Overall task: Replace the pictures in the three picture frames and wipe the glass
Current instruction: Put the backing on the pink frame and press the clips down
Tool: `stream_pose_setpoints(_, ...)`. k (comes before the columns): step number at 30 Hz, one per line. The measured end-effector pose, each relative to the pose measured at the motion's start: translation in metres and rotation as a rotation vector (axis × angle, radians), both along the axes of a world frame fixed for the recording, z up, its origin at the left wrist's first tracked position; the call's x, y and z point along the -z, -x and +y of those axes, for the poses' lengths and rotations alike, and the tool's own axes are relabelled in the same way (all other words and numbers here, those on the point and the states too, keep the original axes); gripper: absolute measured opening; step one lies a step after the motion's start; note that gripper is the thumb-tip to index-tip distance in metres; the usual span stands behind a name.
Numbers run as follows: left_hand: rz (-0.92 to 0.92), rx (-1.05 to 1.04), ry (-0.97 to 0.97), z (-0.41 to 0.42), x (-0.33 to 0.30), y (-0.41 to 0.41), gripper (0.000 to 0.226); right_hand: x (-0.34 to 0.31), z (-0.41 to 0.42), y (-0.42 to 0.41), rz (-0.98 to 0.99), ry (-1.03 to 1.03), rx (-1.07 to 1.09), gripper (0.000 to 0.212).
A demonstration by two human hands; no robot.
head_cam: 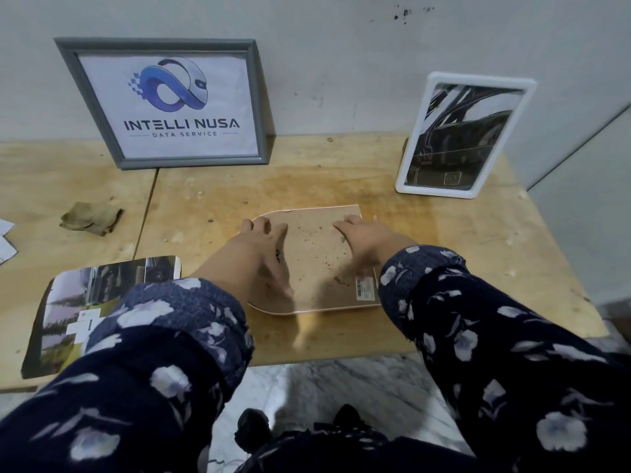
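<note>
A pink-rimmed picture frame lies face down in the middle of the wooden table, its brown backing board up and a barcode sticker near its right front corner. My left hand rests on the board's left side, fingers spread. My right hand rests flat on its right side. A grey frame with a logo print leans on the wall at the back left. A white frame with a dark picture stands at the back right.
A crumpled brownish cloth lies on the left of the table. Loose photo prints lie at the front left, partly under my left sleeve. White paper scraps sit at the left edge. The table's front edge is close to me.
</note>
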State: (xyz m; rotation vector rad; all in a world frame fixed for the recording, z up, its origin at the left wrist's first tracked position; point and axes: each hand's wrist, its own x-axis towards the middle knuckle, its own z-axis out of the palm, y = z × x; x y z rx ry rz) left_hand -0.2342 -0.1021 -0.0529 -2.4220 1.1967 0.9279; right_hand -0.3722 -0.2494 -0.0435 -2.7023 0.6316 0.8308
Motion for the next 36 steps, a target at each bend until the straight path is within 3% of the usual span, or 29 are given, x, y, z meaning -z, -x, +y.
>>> stream_pose_setpoints(7,-0.100,-0.019,0.010,-0.011,0.012,0.008,0.131,0.007,-0.011,-0.008,-0.030,0.058,-0.026,0.097)
stream_pose_setpoints(13,-0.070,-0.013,0.036,-0.014,0.020,0.003,0.133,0.009,-0.012,-0.008,-0.068,0.114,-0.054,0.087)
stream_pose_setpoints(17,-0.085,-0.021,0.065,-0.010,0.025,0.001,0.132,0.014,-0.009,-0.008,-0.064,0.090,-0.014,0.091)
stream_pose_setpoints(24,-0.162,-0.059,0.252,0.024,0.035,0.021,0.116,0.016,0.008,0.007,-0.053,0.036,0.063,0.087)
stream_pose_setpoints(28,-0.237,-0.062,0.297,0.044,0.035,0.043,0.080,0.035,0.042,0.027,-0.251,0.117,0.053,0.067)
stream_pose_setpoints(33,-0.209,-0.057,0.260,0.061,0.039,0.042,0.057,0.060,0.086,0.047,-0.868,0.136,-0.055,0.017)
stream_pose_setpoints(36,-0.150,-0.074,0.234,0.058,0.033,0.033,0.054,0.067,0.098,0.052,-0.828,0.114,-0.187,0.025)
